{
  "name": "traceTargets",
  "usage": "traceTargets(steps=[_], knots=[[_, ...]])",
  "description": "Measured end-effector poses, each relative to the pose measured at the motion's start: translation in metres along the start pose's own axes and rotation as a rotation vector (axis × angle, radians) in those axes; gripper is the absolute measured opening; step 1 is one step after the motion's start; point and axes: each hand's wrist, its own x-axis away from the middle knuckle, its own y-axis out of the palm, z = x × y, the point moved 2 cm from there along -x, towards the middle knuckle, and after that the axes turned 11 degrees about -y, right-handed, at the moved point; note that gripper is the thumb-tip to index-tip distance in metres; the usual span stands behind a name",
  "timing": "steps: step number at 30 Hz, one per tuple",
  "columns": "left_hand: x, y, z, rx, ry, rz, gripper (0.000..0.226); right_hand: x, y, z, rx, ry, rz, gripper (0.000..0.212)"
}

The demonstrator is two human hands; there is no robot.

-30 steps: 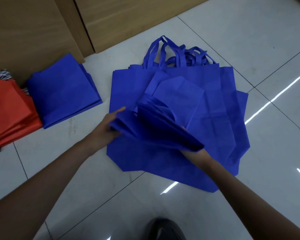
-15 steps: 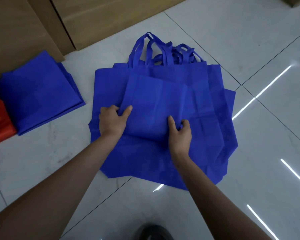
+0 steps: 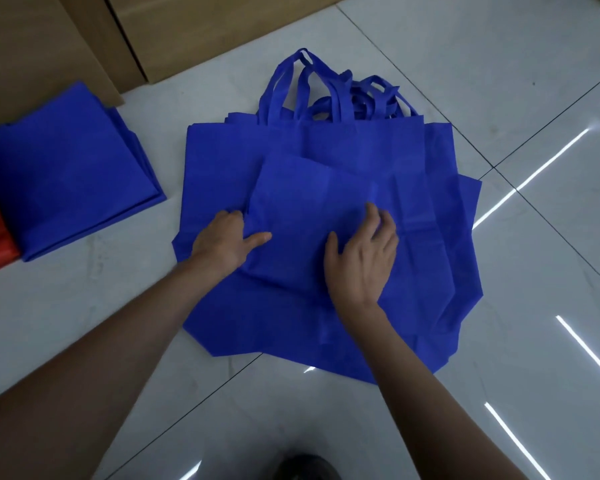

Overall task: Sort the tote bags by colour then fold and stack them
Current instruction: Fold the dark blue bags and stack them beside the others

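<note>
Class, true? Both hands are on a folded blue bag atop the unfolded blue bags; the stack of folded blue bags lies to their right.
No: the head view shows the stack of folded blue bags left of the unfolded blue bags. Left hand and right hand are indeed on the folded blue bag.
</note>
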Motion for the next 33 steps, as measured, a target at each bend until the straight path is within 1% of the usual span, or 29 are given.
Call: traceTargets(steps=[1,2,3,4,5,6,7,9,10,11,12,14,17,19,25,30,33], knots=[[0.001,-0.009,-0.005,-0.086,0.064,-0.124,0.051,0.000,0.000,0.000,0.029,-0.196,0.025,0.055],[0.003,-0.018,-0.009,-0.212,0.122,-0.218,0.049,-0.001,0.001,-0.001,0.036,-0.366,-0.009,0.053],[0.006,-0.025,-0.012,-0.349,0.171,-0.241,0.047,-0.001,0.005,-0.002,0.028,-0.507,-0.089,0.050],[0.008,-0.028,-0.014,-0.468,0.210,-0.193,0.048,0.001,0.011,-0.003,0.017,-0.612,-0.200,0.049],[0.011,-0.029,-0.014,-0.535,0.235,-0.099,0.051,0.005,0.018,-0.003,0.019,-0.679,-0.306,0.050],[0.016,-0.026,-0.013,-0.539,0.249,0.024,0.055,0.010,0.025,-0.003,0.039,-0.712,-0.388,0.052],[0.022,-0.020,-0.013,-0.501,0.259,0.166,0.057,0.015,0.031,-0.001,0.071,-0.718,-0.429,0.054],[0.036,-0.002,-0.017,-0.394,0.266,0.431,0.056,0.022,0.041,0.006,0.108,-0.692,-0.428,0.054],[0.044,0.009,-0.020,-0.353,0.282,0.542,0.050,0.023,0.043,0.009,0.111,-0.678,-0.415,0.053],[0.052,0.021,-0.022,-0.327,0.286,0.596,0.045,0.023,0.044,0.010,0.111,-0.670,-0.408,0.052],[0.060,0.033,-0.023,-0.319,0.254,0.585,0.047,0.022,0.044,0.010,0.109,-0.669,-0.408,0.052],[0.070,0.054,-0.022,-0.338,0.164,0.518,0.059,0.020,0.044,0.008,0.115,-0.679,-0.419,0.052],[0.070,0.069,-0.025,-0.376,0.104,0.476,0.065,0.024,0.037,0.004,0.216,-0.663,-0.384,0.051],[0.067,0.073,-0.027,-0.369,0.103,0.480,0.066,0.037,0.032,0.004,0.237,-0.611,-0.362,0.050],[0.069,0.071,-0.028,-0.299,0.116,0.520,0.062,0.056,0.037,0.014,0.239,-0.555,-0.409,0.055],[0.088,0.089,-0.040,-0.303,0.092,0.566,0.056,0.055,0.037,0.012,0.264,-0.590,-0.411,0.055],[0.088,0.090,-0.040,-0.281,0.075,0.568,0.057,0.062,0.030,0.009,0.304,-0.566,-0.359,0.052]])
